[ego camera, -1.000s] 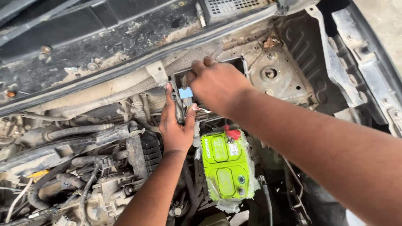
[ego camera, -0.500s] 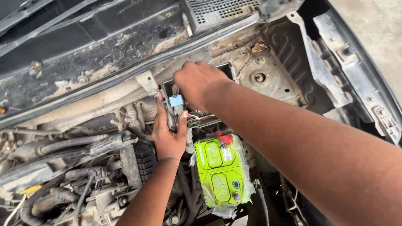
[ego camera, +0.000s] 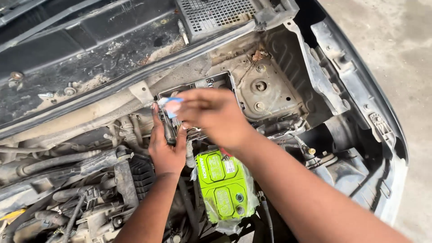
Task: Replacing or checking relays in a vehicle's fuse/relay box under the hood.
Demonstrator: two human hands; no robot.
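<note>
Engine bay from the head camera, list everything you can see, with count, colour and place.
Battery: one, bright green top, low centre, partly under the right forearm.
Fuse box: one, black, open, at the rear wall behind the hands.
Small blue and white part: one, blurred, at the right hand's fingertips.
Strut tower: one, dusty tan metal, right of the fuse box.
Cowl grille: one, grey mesh, top centre.
Hoses and engine parts: several, grey-black, lower left.
Fender edge: one, grey, right side.
Concrete floor: grey, far right.
Left hand: one, gripping a dark part below the fuse box.
Right hand: one, blurred, over the fuse box, pinching the small part.
</note>
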